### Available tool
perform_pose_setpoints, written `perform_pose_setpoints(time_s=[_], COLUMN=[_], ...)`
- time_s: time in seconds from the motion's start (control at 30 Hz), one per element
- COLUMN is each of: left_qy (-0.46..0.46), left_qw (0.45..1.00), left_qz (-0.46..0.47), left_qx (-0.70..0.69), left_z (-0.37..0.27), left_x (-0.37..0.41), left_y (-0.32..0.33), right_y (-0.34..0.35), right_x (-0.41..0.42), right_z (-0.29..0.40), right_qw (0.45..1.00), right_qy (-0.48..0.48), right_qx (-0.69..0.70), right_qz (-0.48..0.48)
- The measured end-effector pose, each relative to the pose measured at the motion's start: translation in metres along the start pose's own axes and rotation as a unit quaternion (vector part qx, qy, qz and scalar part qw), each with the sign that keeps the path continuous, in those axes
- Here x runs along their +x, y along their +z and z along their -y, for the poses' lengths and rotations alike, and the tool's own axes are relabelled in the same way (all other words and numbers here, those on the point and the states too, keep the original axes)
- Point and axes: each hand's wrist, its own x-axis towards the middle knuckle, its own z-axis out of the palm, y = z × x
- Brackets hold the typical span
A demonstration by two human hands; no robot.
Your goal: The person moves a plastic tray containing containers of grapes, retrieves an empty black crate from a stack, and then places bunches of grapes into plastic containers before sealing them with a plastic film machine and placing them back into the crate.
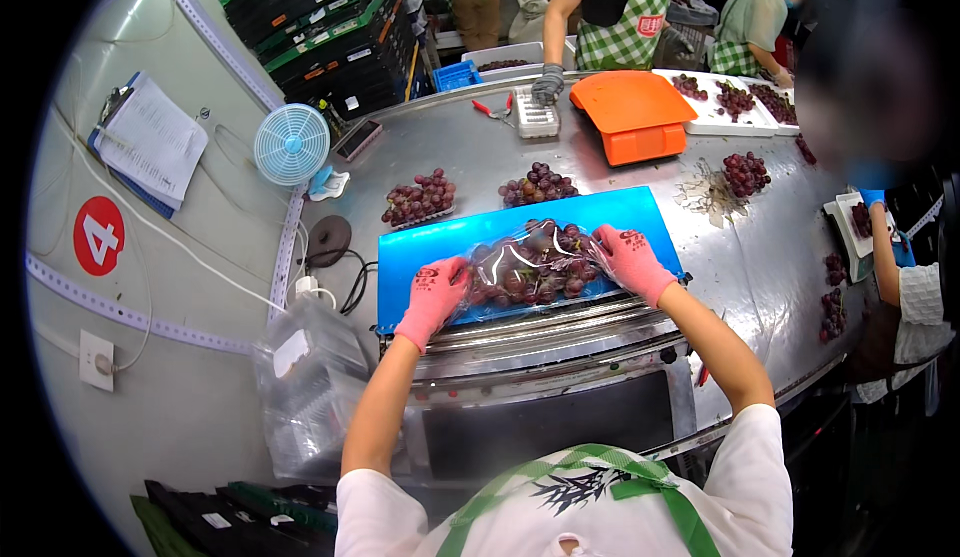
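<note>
Red grapes [517,275] lie in a pack on the blue plate [420,245] of a film-wrapping machine, with clear plastic film [510,257] stretched over them. Glare on the film hides part of the bunch. My left hand [435,294], in a pink glove, pinches the film at the pack's left end. At its right end my right hand [634,260], gloved the same way, grips the film too. Behind the plate sit a tray of grapes [421,198] and another bunch of grapes [538,184].
An orange scale [634,118] stands at the back, beside white trays of grapes [731,103]. A co-worker's gloved hand [548,84] touches stacked clear trays [537,118] near red-handled snips [491,111]. Left are a small fan [292,144] and bagged plastic containers [319,384].
</note>
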Motion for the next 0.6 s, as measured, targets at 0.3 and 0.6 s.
perform_pose_setpoints(time_s=[0.3, 0.6], left_qy=[-0.269, -0.208], left_qw=[0.759, 0.770], left_qz=[0.185, 0.217], left_qx=[-0.564, -0.563], left_z=[-0.007, -0.019], left_x=[0.000, 0.020], left_y=[-0.033, -0.026], right_y=[-0.033, -0.016], right_x=[0.001, 0.021], right_z=[-0.014, -0.008], right_qw=[0.949, 0.972], right_qy=[-0.275, -0.187], right_qx=[0.111, 0.026], right_qz=[0.105, 0.139])
